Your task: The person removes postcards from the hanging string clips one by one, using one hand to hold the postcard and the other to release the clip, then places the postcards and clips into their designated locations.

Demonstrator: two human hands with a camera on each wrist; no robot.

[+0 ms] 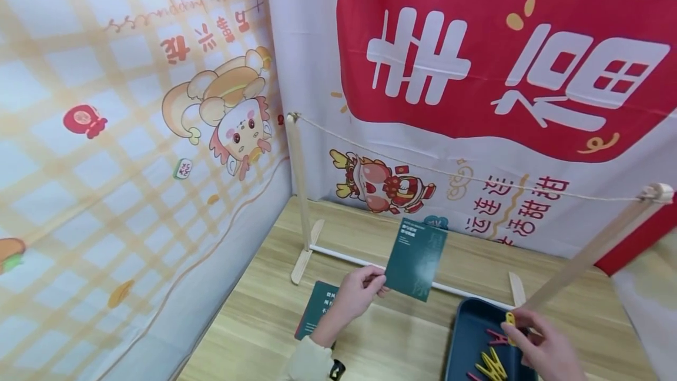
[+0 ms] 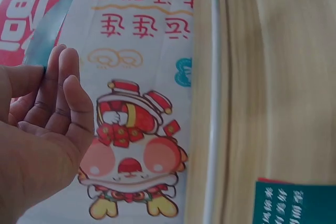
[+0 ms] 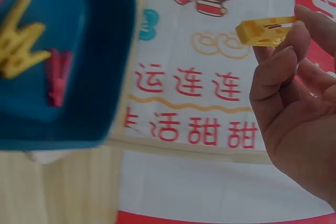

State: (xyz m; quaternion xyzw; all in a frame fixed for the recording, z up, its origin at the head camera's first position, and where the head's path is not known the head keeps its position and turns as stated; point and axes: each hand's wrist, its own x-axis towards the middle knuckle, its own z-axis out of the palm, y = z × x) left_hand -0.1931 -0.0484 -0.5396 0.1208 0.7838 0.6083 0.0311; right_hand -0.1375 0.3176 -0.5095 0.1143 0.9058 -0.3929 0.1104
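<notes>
In the head view my left hand (image 1: 361,291) pinches a dark green card (image 1: 415,260) by its lower left edge, holding it up above the table. The left wrist view shows that card (image 2: 52,27) nearly edge-on between thumb and fingers. My right hand (image 1: 547,343) pinches a yellow clothespin (image 1: 510,323) over the right side of a dark blue tray (image 1: 456,340). The same clothespin (image 3: 265,31) shows clearly in the right wrist view. Yellow clothespins (image 1: 492,364) and a pink clothespin (image 1: 496,337) lie in the tray.
A string (image 1: 465,175) runs between two wooden posts (image 1: 300,187), joined low down by a white rod (image 1: 344,256). Another green card (image 1: 319,304) lies on the wooden table (image 1: 254,310), partly behind my left forearm. Printed cloths (image 1: 312,34) hang behind and at left.
</notes>
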